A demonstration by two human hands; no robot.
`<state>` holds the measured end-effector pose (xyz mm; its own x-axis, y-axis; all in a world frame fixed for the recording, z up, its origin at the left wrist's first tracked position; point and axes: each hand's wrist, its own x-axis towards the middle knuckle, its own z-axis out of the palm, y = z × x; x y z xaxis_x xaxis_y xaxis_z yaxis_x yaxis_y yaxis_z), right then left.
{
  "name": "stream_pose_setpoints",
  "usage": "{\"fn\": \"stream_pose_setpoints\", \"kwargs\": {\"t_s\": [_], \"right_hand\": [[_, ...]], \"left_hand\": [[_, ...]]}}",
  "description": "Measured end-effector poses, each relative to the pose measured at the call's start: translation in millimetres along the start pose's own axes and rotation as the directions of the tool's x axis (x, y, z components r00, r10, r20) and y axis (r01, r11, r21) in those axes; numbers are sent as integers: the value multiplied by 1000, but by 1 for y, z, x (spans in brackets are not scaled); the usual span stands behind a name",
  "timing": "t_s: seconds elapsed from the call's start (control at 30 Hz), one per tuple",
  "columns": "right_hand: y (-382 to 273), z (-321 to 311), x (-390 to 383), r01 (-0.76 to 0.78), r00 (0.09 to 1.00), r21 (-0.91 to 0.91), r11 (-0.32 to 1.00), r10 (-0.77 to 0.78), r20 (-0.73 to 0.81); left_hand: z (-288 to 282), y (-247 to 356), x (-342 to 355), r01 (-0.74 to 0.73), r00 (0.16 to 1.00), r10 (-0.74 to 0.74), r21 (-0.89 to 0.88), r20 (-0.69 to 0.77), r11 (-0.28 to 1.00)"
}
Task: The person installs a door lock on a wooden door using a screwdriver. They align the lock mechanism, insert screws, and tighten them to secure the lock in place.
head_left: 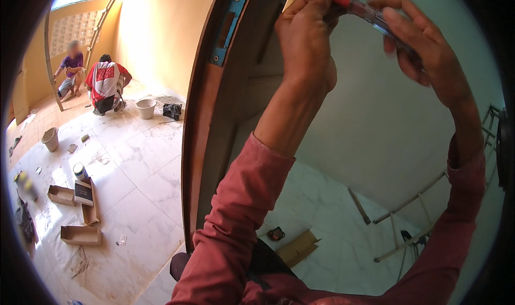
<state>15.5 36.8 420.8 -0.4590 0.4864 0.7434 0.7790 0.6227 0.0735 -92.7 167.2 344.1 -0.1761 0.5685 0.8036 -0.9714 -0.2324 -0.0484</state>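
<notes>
At the top of the view, a screwdriver (370, 14) with a see-through handle and a red collar lies across in front of a dark brown door (244, 98). Its metal shaft points left toward hardware on the door face, partly cut off by the upper edge. My left hand (308, 39) is closed, its fingertips pinched about the shaft and red collar. My right hand (424, 45) curls loosely round the clear handle, its fingers slightly smeared by motion. A blue lock plate (230, 23) with screws sits in the door's edge, left of my left hand.
Two people (107, 82) crouch and sit at the far left near a bamboo ladder (101, 23). Buckets (146, 109), open cardboard boxes (80, 235) and a can (80, 170) stand on the tiles. Right of the door lie a cardboard piece (298, 248) and a ladder-like frame (407, 200).
</notes>
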Motion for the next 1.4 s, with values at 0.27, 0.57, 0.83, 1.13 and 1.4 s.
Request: {"fn": "stream_pose_setpoints", "kwargs": {"t_s": [0.27, 0.57, 0.83, 1.13, 1.4], "right_hand": [[10, 2, 9, 147, 987, -252, 957, -123, 108], [31, 1, 3, 409, 665, -886, 220, -737, 124], [-9, -24, -5, -211, 936, -8, 977, 204, 287], [29, 10, -9, 455, 758, -698, 553, -652, -23], [19, 3, -1, 363, 889, -586, 724, -457, -14]], "left_hand": [[-4, 6, -5, -27, 998, 26, 23, 59, 999], [8, 0, -4, -71, 994, 76, -68, 78, 995], [1, 1, -9, -111, 988, 108, 23, 107, 994], [0, -11, -7, -102, 987, 107, -41, 118, 994], [3, -13, -6, -46, 994, 58, -130, 94, 990]]}}
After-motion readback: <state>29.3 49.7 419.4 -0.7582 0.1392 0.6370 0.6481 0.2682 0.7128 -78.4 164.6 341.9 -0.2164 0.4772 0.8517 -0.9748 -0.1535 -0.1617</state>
